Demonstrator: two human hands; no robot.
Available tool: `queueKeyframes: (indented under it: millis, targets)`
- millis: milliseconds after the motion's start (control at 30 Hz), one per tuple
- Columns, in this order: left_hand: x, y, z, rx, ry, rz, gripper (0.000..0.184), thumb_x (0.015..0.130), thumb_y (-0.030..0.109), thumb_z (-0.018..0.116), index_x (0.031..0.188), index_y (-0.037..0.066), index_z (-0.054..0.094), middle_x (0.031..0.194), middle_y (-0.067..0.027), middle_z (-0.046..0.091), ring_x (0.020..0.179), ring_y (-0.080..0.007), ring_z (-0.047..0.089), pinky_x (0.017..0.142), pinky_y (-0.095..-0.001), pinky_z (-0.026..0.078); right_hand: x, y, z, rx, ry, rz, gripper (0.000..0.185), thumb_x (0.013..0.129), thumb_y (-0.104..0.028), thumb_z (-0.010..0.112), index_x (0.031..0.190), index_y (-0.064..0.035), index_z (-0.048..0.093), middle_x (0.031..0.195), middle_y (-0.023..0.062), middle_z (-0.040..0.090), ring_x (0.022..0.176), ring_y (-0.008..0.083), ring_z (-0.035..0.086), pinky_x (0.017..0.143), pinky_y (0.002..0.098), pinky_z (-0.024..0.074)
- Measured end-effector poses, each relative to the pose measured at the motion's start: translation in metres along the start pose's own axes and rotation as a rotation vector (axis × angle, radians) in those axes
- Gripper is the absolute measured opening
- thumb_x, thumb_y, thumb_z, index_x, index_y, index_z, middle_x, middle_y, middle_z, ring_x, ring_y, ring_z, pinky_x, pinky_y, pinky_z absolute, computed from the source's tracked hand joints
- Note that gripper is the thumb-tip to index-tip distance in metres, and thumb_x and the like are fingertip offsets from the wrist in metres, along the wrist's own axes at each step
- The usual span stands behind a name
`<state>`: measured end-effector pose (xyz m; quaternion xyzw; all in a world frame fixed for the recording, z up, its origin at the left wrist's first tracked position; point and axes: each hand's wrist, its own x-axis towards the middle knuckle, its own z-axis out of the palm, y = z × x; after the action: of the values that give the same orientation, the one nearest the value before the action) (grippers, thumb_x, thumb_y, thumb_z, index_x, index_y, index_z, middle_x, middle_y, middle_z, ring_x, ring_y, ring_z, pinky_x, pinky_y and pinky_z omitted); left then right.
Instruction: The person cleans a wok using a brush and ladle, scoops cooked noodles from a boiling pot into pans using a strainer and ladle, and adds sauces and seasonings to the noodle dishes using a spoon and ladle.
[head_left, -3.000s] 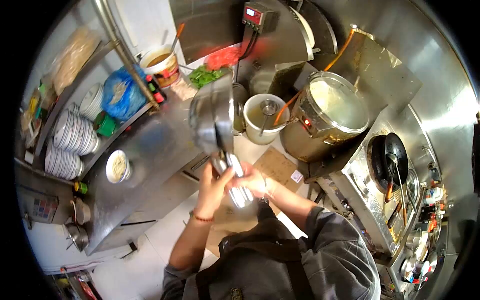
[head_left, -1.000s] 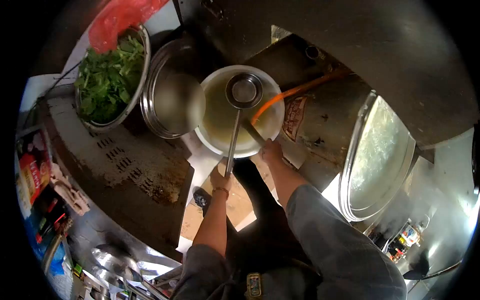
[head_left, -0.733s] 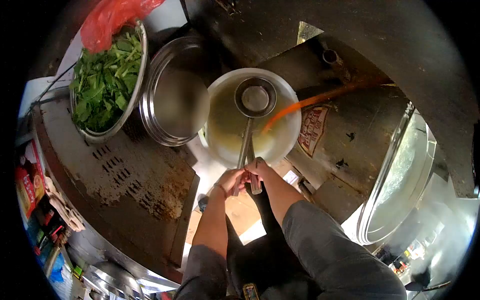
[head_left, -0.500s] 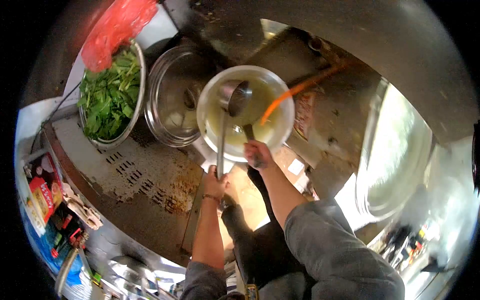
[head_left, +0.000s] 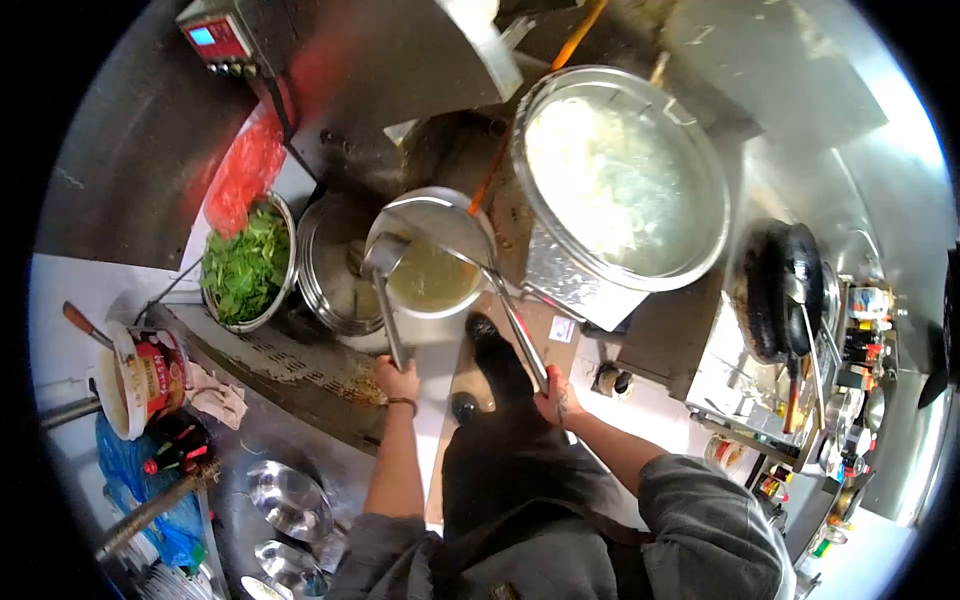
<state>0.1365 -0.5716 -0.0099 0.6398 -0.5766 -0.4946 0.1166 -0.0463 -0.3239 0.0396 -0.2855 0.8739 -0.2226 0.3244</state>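
My left hand [head_left: 398, 380] grips the upright handle of a steel ladle [head_left: 385, 255], whose cup hangs over the left side of a white bucket [head_left: 428, 313] of cloudy, yellowish liquid. Farther right, my right hand [head_left: 550, 396] is closed on a second long metal handle [head_left: 520, 328]. That handle slants up and left to the bucket, where its wide, thin head lies across the opening; its exact shape is unclear. Left of the bucket stands an open steel pot [head_left: 322, 300], and beyond it a steel bowl holds green leaves [head_left: 245, 270].
A large steaming pot [head_left: 628, 180] stands at upper right, with an orange hose [head_left: 578, 35] behind it. A black wok [head_left: 795, 275] sits on the right-hand stove. Steel bowls [head_left: 288, 498] lie at lower left, below a red-labelled tub [head_left: 155, 372]. A red plastic bag [head_left: 245, 175] hangs near the leaves.
The view has widened, bringing the large pot and wok into sight. My hands have moved apart, my right hand going right. The second tool's handle now reaches across from the bucket.
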Motion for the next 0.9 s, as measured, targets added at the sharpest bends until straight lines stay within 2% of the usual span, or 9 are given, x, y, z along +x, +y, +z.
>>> queueKeyframes:
  millis: [33, 100, 267, 400, 433, 567, 700, 733, 900]
  targets:
    - [-0.009, 0.007, -0.007, -0.278, -0.093, -0.198, 0.021, 0.081, 0.004, 0.059, 0.094, 0.002, 0.043, 0.072, -0.0090, 0.053, 0.048, -0.0190, 0.051, 0.042, -0.0336, 0.042, -0.008, -0.009, -0.022, -0.028, 0.057, 0.073, 0.037, 0.075, -0.016, 0.060, 0.106, -0.0030, 0.045, 0.077, 0.0247, 0.058, 0.076, 0.0428, 0.058, 0.066, 0.0462, 0.0464]
    - [-0.013, 0.019, -0.018, -0.400, -0.106, -0.233, 0.014, 0.080, 0.003, 0.058, 0.086, 0.002, 0.045, 0.061, -0.0044, 0.050, 0.037, -0.0114, 0.042, 0.031, -0.0275, 0.033, -0.029, -0.026, -0.062, 0.011, 0.083, -0.014, 0.036, 0.076, -0.023, 0.063, 0.102, -0.0026, 0.048, 0.078, 0.0242, 0.060, 0.078, 0.0420, 0.059, 0.068, 0.0468, 0.0459]
    - [-0.033, 0.046, -0.053, -0.569, -0.179, -0.303, 0.022, 0.079, 0.003, 0.059, 0.061, 0.003, 0.046, 0.052, -0.0048, 0.047, 0.034, -0.0133, 0.038, 0.034, -0.0280, 0.030, -0.124, -0.030, -0.130, 0.131, 0.088, 0.021, 0.035, 0.076, -0.022, 0.066, 0.098, -0.0012, 0.050, 0.073, 0.0184, 0.058, 0.067, 0.0324, 0.060, 0.063, 0.0393, 0.0468]
    - [-0.060, 0.064, -0.065, -0.654, -0.184, -0.382, 0.017, 0.079, 0.002, 0.060, 0.071, 0.004, 0.046, 0.055, -0.0024, 0.045, 0.038, -0.0101, 0.040, 0.035, -0.0229, 0.031, -0.178, -0.004, -0.154, 0.359, 0.265, -0.027, 0.032, 0.079, -0.018, 0.067, 0.099, -0.0021, 0.048, 0.069, 0.0092, 0.056, 0.065, 0.0171, 0.057, 0.057, 0.0313, 0.0451]
    - [-0.066, 0.067, -0.065, -0.652, -0.178, -0.382, 0.017, 0.079, 0.002, 0.060, 0.071, 0.004, 0.046, 0.055, -0.0024, 0.045, 0.038, -0.0101, 0.040, 0.035, -0.0229, 0.031, -0.171, -0.003, -0.170, 0.255, 0.287, -0.070, 0.028, 0.083, -0.016, 0.063, 0.100, -0.0012, 0.047, 0.070, 0.0070, 0.055, 0.058, 0.0119, 0.053, 0.051, 0.0277, 0.0435]
    - [-0.084, 0.087, -0.060, -0.708, -0.243, -0.357, 0.013, 0.085, 0.003, 0.056, 0.076, 0.001, 0.048, 0.059, -0.0031, 0.046, 0.044, -0.0095, 0.041, 0.038, -0.0220, 0.032, -0.104, -0.025, -0.228, 0.963, 0.175, 0.158, 0.014, 0.088, -0.011, 0.053, 0.091, -0.0012, 0.044, 0.065, 0.0038, 0.046, 0.042, 0.0111, 0.044, 0.038, 0.0261, 0.0381]
    - [-0.097, 0.107, -0.033, -0.725, -0.169, -0.375, 0.016, 0.081, 0.003, 0.061, 0.074, 0.005, 0.046, 0.059, -0.0030, 0.046, 0.042, -0.0094, 0.041, 0.036, -0.0230, 0.030, 0.000, -0.054, -0.262, 1.180, 0.054, 0.282, 0.019, 0.084, -0.006, 0.049, 0.068, -0.0004, 0.042, 0.051, 0.0061, 0.040, 0.040, 0.0165, 0.040, 0.039, 0.0314, 0.0353]
    - [-0.101, 0.108, -0.026, -0.733, -0.133, -0.376, 0.015, 0.081, 0.002, 0.061, 0.075, 0.004, 0.047, 0.059, -0.0035, 0.047, 0.043, -0.0097, 0.041, 0.037, -0.0229, 0.031, 0.035, -0.041, -0.252, 1.418, -0.029, 0.409, 0.011, 0.084, -0.007, 0.050, 0.086, 0.0018, 0.042, 0.059, 0.0072, 0.044, 0.043, 0.0177, 0.044, 0.040, 0.0336, 0.0387]
    - [-0.113, 0.142, 0.012, -0.779, -0.028, -0.451, 0.013, 0.081, 0.001, 0.061, 0.077, 0.003, 0.049, 0.058, -0.0044, 0.047, 0.043, -0.0102, 0.041, 0.037, -0.0227, 0.031, 0.160, -0.047, -0.232, 1.985, -0.353, 0.531, 0.025, 0.092, -0.010, 0.042, 0.068, -0.0081, 0.035, 0.057, 0.0010, 0.035, 0.048, 0.0122, 0.035, 0.047, 0.0233, 0.0357]
